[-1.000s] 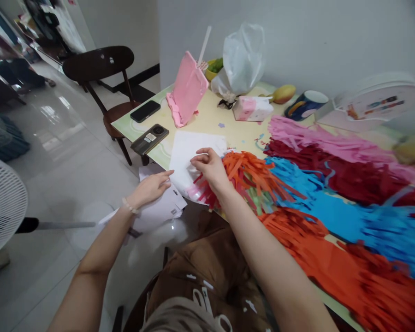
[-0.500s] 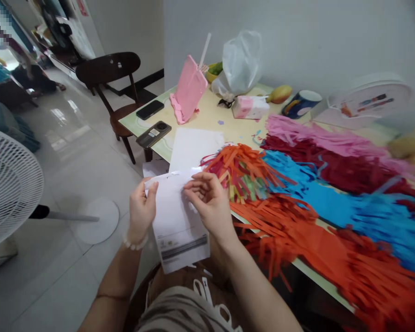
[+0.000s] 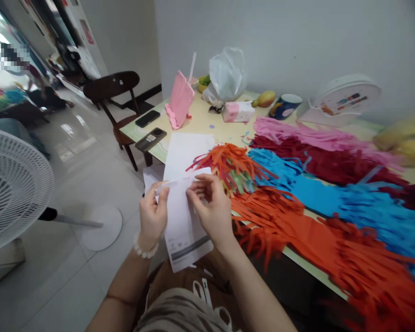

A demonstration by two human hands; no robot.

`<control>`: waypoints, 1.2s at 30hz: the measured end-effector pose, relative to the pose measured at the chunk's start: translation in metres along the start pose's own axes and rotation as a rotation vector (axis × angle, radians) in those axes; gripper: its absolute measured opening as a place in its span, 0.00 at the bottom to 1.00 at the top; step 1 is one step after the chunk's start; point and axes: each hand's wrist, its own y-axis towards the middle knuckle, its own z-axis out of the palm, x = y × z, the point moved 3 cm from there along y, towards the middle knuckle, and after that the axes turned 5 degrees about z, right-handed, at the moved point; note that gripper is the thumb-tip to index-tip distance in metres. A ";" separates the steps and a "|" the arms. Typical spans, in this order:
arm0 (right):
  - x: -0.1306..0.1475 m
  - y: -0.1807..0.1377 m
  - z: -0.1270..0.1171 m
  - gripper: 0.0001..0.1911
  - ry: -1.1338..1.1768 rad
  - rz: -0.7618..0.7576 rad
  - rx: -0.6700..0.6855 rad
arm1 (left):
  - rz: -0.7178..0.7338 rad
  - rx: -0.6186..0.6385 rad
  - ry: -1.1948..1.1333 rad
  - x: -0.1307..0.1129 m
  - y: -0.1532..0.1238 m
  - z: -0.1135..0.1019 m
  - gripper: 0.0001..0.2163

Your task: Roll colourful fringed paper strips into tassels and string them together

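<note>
Over my lap I hold a white printed paper sheet (image 3: 180, 216), with a dark band across its lower end. My left hand (image 3: 154, 212) pinches its upper left edge between thumb and fingers. My right hand (image 3: 212, 207) grips the upper right edge, fingers curled. Along the top, a narrow strip of the sheet looks folded over. Just beyond it lies another white sheet (image 3: 186, 147) on the table. To the right of my right hand sits an orange, red, yellow and green tissue tassel (image 3: 231, 161), touching or near the fingers.
Fringed tissue paper covers the table's right side: orange (image 3: 307, 235), blue (image 3: 318, 193), dark red (image 3: 328, 159) and pink (image 3: 304, 131). Two phones (image 3: 150, 139), a pink tablet case (image 3: 180, 99), a tissue pack (image 3: 238, 112) and a mug (image 3: 285, 107) stand behind. A fan (image 3: 17, 184) is left; a person sits far back.
The view has shifted slightly. My left hand has come nearer my right, and the sheet's top edge now looks more folded over. Both hands keep hold of the paper.
</note>
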 end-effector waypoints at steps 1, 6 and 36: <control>0.002 0.000 -0.002 0.13 -0.077 -0.031 -0.010 | -0.001 0.008 -0.011 -0.002 -0.003 0.000 0.12; -0.001 -0.008 -0.023 0.23 -0.373 -0.146 -0.116 | -0.154 0.044 -0.193 0.007 -0.012 -0.010 0.15; -0.028 0.127 -0.028 0.25 -1.088 -0.006 -0.008 | 0.075 -0.027 0.099 0.103 0.034 0.009 0.13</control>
